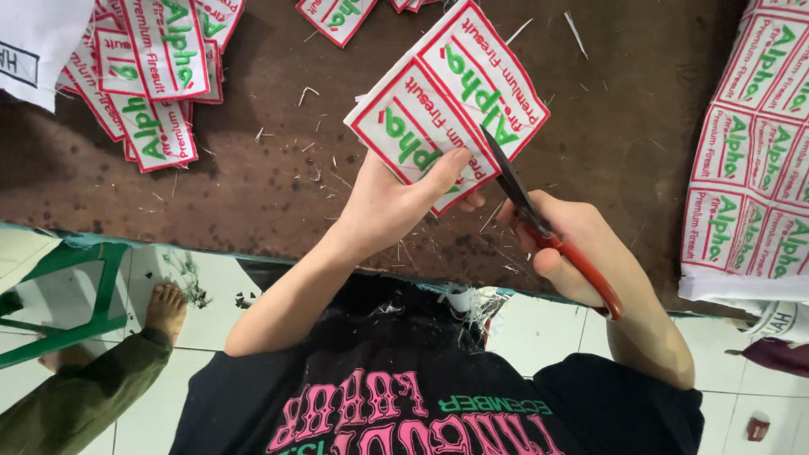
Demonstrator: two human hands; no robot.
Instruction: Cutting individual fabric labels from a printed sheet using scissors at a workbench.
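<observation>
Far to the left of the joined pair of patches [447, 101], a loose pile of single cut patches [152, 76] lies on the brown table [270, 185], each one white with a red border and green lettering. Below and left of the pair, past the table edge, a green stool [67, 286] and another person's bare foot [166, 307] show on the tiled floor. Directly under the pair, the left hand [388, 206] pinches its lower corner, thumb on top and fingers beneath, holding it raised and tilted above the table. Just right of the pair, the right hand [581, 253] is closed around the red handles of the scissors [539, 227], whose dark blades lie against the pair's lower right edge. The step in hand looks like trimming or parting the patches along a red border, and a clean cut calls for keeping the blades in the white margin and the cloth taut. Far right of the pair, an uncut sheet of patches [750, 152] rests in rows on a stack. No box, tray or bin shows; cut pieces and threads lie loose on the table.
</observation>
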